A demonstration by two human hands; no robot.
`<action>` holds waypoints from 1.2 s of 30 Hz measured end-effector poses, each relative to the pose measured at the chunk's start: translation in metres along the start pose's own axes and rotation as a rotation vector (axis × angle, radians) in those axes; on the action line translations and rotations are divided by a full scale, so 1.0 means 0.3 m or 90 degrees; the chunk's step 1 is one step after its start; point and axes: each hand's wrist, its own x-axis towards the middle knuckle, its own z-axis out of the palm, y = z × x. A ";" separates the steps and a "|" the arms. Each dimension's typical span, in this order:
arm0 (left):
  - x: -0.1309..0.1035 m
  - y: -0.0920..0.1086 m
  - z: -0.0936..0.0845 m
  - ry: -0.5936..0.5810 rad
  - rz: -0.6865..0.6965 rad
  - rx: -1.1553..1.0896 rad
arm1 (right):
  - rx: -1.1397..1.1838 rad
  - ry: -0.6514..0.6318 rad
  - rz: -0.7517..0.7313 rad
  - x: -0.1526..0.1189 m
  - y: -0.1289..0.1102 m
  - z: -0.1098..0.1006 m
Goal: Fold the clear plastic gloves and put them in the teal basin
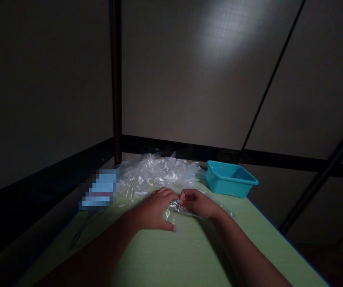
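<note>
A clear plastic bag [170, 214] lies on the green table between my two hands. My left hand [156, 209] rests beside it with the thumb spread away from the fingers, and its fingertips reach near those of the other hand. Pinched fingers of my right hand [195, 202] hold an edge of the clear plastic, part of which shows beneath that hand and to its right. Just beyond both hands sits a large crumpled heap of clear plastic bags [159, 171].
A teal plastic basket [234, 186] stands at the table's back right corner. At the left edge lies a blurred light-blue object [101, 191] with a strap trailing from it. The green table [159, 259] meets dark-framed panels [183, 87] behind.
</note>
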 end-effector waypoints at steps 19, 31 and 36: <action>0.009 -0.004 0.005 0.015 -0.024 -0.081 | 0.006 -0.033 -0.004 -0.001 0.013 -0.001; -0.002 0.017 0.001 -0.050 0.037 -0.071 | 0.007 -0.039 0.074 -0.005 0.006 0.006; -0.002 0.041 0.001 -0.059 0.055 -0.078 | -0.027 -0.042 0.113 -0.007 0.003 0.008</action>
